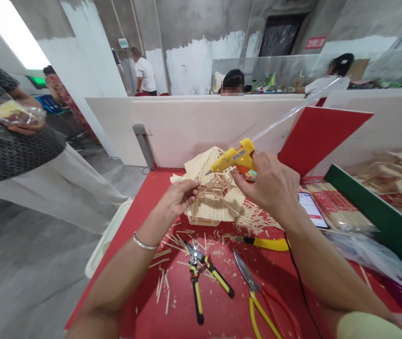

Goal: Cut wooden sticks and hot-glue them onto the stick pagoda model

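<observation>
A model built of thin wooden sticks (209, 207) stands on the red table, with layered slatted roofs. My right hand (269, 181) is wrapped round a yellow glue gun (234, 157), whose metal nozzle points left and down at the model's upper roof. A clear glue stick (292, 110) runs out of its back. At the model's left side, my left hand (184, 195) has its thumb and index finger pinched together; what they hold, if anything, is too small to name.
Yellow-black cutters (197, 273), open scissors (253, 287) and yellow-handled pliers (266, 243) lie in front. Loose sticks are scattered around. A phone (312, 209) and bundled sticks (342, 205) lie right, beside a green board (381, 228). A person stands left.
</observation>
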The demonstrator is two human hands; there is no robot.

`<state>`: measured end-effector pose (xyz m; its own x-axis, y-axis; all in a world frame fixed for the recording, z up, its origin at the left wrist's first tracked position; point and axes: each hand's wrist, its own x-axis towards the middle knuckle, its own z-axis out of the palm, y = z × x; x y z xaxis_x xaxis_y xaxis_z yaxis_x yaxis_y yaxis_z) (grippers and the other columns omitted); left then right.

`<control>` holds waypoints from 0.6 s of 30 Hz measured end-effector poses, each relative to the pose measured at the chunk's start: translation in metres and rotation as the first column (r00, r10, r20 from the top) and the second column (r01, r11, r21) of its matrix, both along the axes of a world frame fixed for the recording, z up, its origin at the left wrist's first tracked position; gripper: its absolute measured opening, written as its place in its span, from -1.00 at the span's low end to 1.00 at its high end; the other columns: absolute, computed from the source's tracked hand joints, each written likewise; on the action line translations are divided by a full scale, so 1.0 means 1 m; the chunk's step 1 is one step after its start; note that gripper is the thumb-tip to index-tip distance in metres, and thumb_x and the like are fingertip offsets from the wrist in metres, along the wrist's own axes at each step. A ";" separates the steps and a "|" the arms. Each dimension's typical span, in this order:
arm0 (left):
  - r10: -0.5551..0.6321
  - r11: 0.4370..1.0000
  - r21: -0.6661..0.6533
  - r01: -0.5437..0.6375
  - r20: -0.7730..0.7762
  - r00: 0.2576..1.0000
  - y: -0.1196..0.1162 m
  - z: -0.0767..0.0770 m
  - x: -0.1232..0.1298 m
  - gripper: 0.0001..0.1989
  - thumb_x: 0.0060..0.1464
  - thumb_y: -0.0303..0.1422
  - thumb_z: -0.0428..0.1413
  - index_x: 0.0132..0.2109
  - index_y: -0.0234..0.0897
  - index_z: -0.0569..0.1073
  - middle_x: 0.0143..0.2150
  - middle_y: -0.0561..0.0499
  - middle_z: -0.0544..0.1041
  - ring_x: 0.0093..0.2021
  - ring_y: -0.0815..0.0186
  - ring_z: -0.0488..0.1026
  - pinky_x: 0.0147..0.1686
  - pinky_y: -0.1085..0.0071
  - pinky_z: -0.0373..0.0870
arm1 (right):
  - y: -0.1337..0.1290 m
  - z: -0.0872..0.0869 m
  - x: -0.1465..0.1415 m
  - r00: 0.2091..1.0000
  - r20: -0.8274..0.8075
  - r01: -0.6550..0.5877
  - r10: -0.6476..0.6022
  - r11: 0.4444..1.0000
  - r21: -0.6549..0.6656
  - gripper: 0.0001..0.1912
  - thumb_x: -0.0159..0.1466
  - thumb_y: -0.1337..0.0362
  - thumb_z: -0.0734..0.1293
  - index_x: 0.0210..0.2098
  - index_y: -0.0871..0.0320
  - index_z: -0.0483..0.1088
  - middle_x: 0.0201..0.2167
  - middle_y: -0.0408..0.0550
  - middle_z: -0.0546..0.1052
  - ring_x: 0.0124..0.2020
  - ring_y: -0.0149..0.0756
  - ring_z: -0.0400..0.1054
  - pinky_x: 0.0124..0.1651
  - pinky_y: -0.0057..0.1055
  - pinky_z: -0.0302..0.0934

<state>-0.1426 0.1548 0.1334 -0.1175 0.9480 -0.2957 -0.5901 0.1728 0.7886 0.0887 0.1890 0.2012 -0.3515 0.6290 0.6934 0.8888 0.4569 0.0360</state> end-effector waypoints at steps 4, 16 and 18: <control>-0.019 1.000 -0.017 0.020 0.052 0.998 -0.001 0.002 0.001 -0.91 -0.08 -0.53 0.30 -0.40 -0.41 0.52 -0.50 -0.05 0.54 -0.60 0.51 0.40 -0.69 0.67 0.32 | 0.000 -0.001 -0.001 1.000 0.010 0.004 -0.005 1.000 0.020 -0.50 0.28 -0.09 0.19 -0.03 0.18 0.34 -0.26 0.04 0.47 -0.38 -0.28 0.27 -0.45 -0.35 -0.22; -0.021 1.000 -0.008 0.022 0.059 0.998 0.002 0.000 0.001 -0.87 -0.11 -0.56 0.30 -0.41 -0.42 0.48 -0.53 -0.01 0.50 -0.61 0.53 0.38 -0.70 0.69 0.30 | -0.002 0.001 -0.004 0.999 0.017 0.028 -0.028 1.000 0.000 -0.46 0.30 -0.09 0.17 0.05 0.19 0.32 -0.24 0.05 0.46 -0.36 -0.27 0.25 -0.45 -0.34 -0.28; -0.022 1.000 0.002 0.021 0.061 0.998 0.002 0.001 0.002 -0.86 -0.11 -0.57 0.30 -0.42 -0.42 0.47 -0.55 0.01 0.48 -0.63 0.54 0.37 -0.70 0.70 0.29 | -0.002 0.002 -0.005 0.999 0.014 0.036 -0.036 0.999 0.006 -0.46 0.30 -0.09 0.16 0.05 0.19 0.32 -0.23 0.06 0.45 -0.37 -0.28 0.24 -0.45 -0.34 -0.29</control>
<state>-0.1410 0.1568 0.1342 -0.0788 0.9505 -0.3006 -0.6335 0.1851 0.7513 0.0840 0.1867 0.2034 -0.3386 0.6376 0.6919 0.9039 0.4247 0.0509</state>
